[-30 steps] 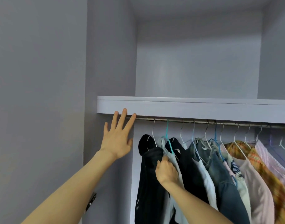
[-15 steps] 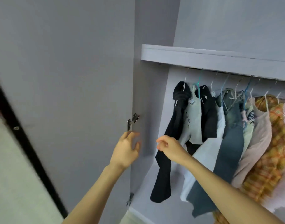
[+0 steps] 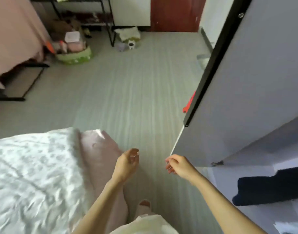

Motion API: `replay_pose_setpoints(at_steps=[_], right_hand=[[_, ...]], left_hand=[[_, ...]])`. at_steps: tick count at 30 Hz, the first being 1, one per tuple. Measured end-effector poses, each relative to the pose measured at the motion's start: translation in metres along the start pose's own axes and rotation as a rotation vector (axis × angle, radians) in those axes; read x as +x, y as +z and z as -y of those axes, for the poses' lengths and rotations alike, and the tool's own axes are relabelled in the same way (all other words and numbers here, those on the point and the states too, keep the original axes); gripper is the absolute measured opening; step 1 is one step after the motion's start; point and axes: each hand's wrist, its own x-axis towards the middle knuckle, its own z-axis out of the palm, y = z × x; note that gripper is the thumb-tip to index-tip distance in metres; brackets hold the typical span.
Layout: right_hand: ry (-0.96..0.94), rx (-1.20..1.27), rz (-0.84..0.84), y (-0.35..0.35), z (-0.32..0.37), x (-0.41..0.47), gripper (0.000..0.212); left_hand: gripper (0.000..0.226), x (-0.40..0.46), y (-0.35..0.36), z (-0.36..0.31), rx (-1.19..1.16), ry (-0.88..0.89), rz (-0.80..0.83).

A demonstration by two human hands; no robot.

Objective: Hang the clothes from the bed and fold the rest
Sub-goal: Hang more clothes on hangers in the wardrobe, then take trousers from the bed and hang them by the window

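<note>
two hands are seen held out over the grey floor (image 3: 136,92), both holding nothing. the left hand (image 3: 127,163) hangs just beside the corner of the bed (image 3: 35,174), its fingers loosely curled and relaxed; the right hand (image 3: 177,165) floats near the lower edge of the open wardrobe door (image 3: 246,92), its fingers also loosely bent round nothing. half a second ago both hands were raised before the hanging rail, with a row of clothes in full view; now the view has been swung away from the wardrobe and down towards the room, and both hands have been lowered. of the hung clothes only a dark garment (image 3: 271,188) is left in sight, at the right edge inside the wardrobe. the bed is covered by a white patterned quilt over a pink sheet (image 3: 101,159); whether clothes lie on it cannot be told, as the picture is blurred. a green basket (image 3: 75,56) of oddments is seen on the floor well apart from the hands.
</note>
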Motion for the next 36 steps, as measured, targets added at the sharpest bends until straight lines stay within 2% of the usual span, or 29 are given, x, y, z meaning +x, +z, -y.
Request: replay_pose_setpoints(at_steps=[6, 11, 16, 27, 36], right_hand=[[-0.126, -0.12, 0.305, 0.096, 0.07, 0.052, 0.024], [-0.183, -0.206, 0.496, 0.158, 0.141, 0.108, 0.028], [-0.191, -0.27, 0.515, 0.191, 0.214, 0.183, 0.028], [-0.154, -0.321, 0.54, 0.188, 0.341, 0.337, 0.023], [-0.297, -0.357, 0.65, 0.183, 0.488, 0.501, 0.023]], left_hand=[[0.024, -0.032, -0.074, 0.074, -0.07, -0.243, -0.345], [0.024, -0.001, -0.125, 0.113, -0.18, -0.369, -0.537], [0.026, 0.076, -0.172, 0.13, -0.296, -0.421, -0.59], [0.021, 0.238, -0.231, 0.13, -0.443, -0.539, -0.686], [0.023, 0.408, -0.295, 0.104, -0.565, -0.686, -0.976]])
